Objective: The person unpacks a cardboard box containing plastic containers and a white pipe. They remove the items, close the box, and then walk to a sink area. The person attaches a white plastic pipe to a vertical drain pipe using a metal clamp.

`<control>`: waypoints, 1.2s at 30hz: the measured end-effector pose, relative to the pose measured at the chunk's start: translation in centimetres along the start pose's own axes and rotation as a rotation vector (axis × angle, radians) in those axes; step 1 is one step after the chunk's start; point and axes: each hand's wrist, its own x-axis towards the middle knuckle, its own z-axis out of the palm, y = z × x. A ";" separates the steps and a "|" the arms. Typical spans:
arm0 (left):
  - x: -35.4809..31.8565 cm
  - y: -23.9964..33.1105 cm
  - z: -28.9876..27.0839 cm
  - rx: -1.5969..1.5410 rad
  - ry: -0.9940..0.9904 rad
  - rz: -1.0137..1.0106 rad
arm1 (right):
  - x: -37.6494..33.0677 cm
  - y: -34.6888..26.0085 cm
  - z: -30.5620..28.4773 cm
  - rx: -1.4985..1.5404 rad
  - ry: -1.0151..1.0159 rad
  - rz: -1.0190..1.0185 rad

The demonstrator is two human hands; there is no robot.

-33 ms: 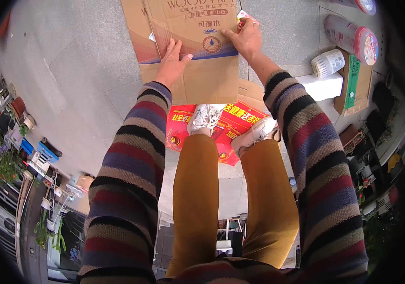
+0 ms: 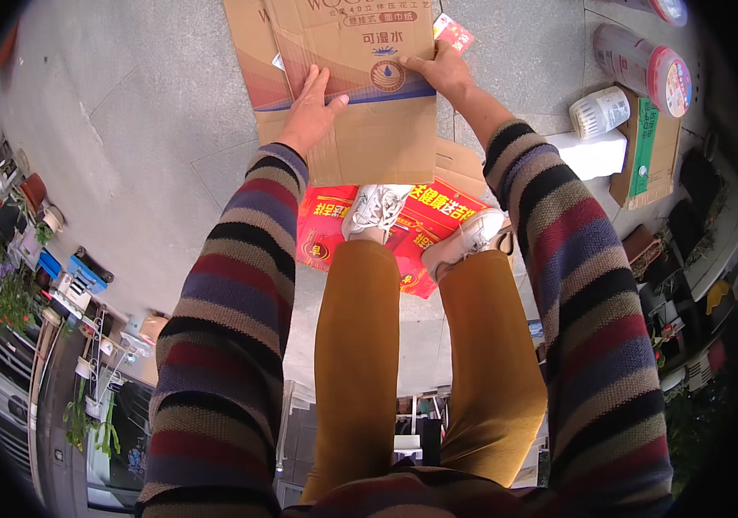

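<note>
One head-worn fisheye view is looking steeply down from above the flattened cardboard box (image 2: 360,86), which is lying on the floor at the picture's top. The person's legs and striped sleeves are filling the frame below the box, fairly close.

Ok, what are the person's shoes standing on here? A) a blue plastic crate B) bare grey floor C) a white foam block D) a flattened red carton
D: both white shoes rest on the flattened red carton, just below the brown cardboard that both hands press.

Grey floor (image 2: 127,155) under flattened cardboard (image 2: 369,129), red cartons (image 2: 438,216).
</note>
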 end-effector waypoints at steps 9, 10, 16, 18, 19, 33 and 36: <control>-7.5 1.0 -4.3 -0.314 0.175 0.104 | -9.5 -5.6 1.2 0.621 -0.305 -0.038; -9.2 1.9 -4.3 -0.299 0.223 0.145 | -11.5 -6.9 0.2 0.603 -0.297 -0.073; -19.9 11.2 -6.4 0.059 0.268 0.140 | -21.3 -9.4 -8.7 0.272 -0.201 -0.341; -23.7 15.4 -7.6 0.133 0.360 0.237 | -24.7 -10.4 -12.7 0.031 -0.156 -0.469; -25.5 17.8 -8.3 0.169 0.400 0.279 | -26.6 -11.2 -14.3 -0.163 -0.120 -0.505; -40.9 29.0 -14.3 0.523 0.212 0.524 | -50.4 -10.6 -20.9 -0.967 -0.256 -0.562; -40.3 26.0 -13.2 0.490 0.022 0.620 | -52.6 -6.9 -19.7 -0.949 -0.193 -0.507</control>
